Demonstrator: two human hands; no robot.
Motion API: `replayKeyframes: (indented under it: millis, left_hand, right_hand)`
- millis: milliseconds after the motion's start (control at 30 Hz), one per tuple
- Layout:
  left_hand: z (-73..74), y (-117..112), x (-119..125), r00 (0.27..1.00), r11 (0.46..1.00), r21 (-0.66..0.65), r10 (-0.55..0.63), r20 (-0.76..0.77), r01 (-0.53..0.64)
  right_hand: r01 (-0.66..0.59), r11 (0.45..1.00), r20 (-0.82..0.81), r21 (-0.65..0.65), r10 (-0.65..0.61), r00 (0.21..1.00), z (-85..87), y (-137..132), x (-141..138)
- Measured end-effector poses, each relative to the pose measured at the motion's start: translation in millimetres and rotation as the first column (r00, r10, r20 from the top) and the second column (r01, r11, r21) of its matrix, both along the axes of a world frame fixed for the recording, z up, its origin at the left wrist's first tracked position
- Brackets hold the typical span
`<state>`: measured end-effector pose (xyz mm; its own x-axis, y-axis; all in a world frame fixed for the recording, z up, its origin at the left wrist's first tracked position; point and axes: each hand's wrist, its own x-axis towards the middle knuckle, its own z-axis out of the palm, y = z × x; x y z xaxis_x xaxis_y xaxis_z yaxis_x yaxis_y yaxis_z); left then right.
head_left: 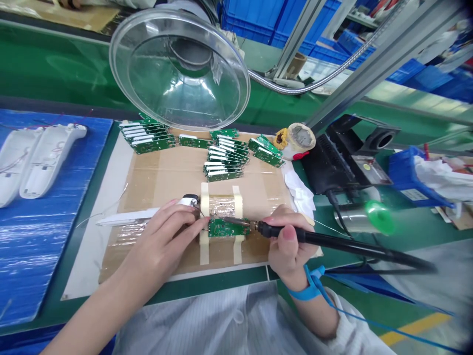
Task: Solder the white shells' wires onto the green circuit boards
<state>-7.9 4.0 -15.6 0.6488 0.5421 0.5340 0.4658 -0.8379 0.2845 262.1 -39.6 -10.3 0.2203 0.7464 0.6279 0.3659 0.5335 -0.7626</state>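
My right hand is wrapped around the black handle of a soldering iron. The iron points left, and its tip lies over a green circuit board, near the board's left half. At that board's left end, my left hand has its fingers pinched together at a thin dark wire. This wire runs from the black end of a white plastic housing, which lies partly under my left fingers. The board rests on a taped cardboard mat between two pale tape strips. Exact contact at the iron's tip is too small to make out.
Several green circuit boards lie fanned behind the work spot. A clear round lamp shade hangs above them. White housings lie on a blue sheet at left. A black iron stand and blue bin stand right.
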Motion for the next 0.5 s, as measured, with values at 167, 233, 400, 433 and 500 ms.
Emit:
replayKeyframes:
  millis: [167,233,400,433,500]
  left_hand:
    - [2.6,3.9,0.4,0.991,0.988,-0.123,0.102,0.090,-0.091]
    - [2.2,5.2,0.6,0.991,0.988,-0.124,0.106,0.080,-0.095]
    - [1.5,3.4,5.1,0.991,0.988,-0.102,0.121,0.062,-0.114]
    - [2.8,2.6,6.3,0.989,0.987,-0.104,0.133,0.060,-0.126]
    - [6.8,1.0,8.1,0.986,0.979,-0.128,0.162,0.042,-0.155]
  right_hand:
    - [-0.008,1.000,0.020,-0.016,0.008,1.000,1.3,-0.9,0.1]
    - [-0.009,1.000,0.029,-0.025,0.010,1.000,1.9,-1.7,0.3]
    - [-0.030,0.999,0.045,-0.040,0.032,0.998,0.1,-2.1,0.7]
    - [-0.034,0.999,0.047,-0.041,0.036,0.998,-0.6,-1.8,0.5]
    - [-0.048,0.998,0.048,-0.043,0.050,0.998,-1.9,-1.0,-0.1]
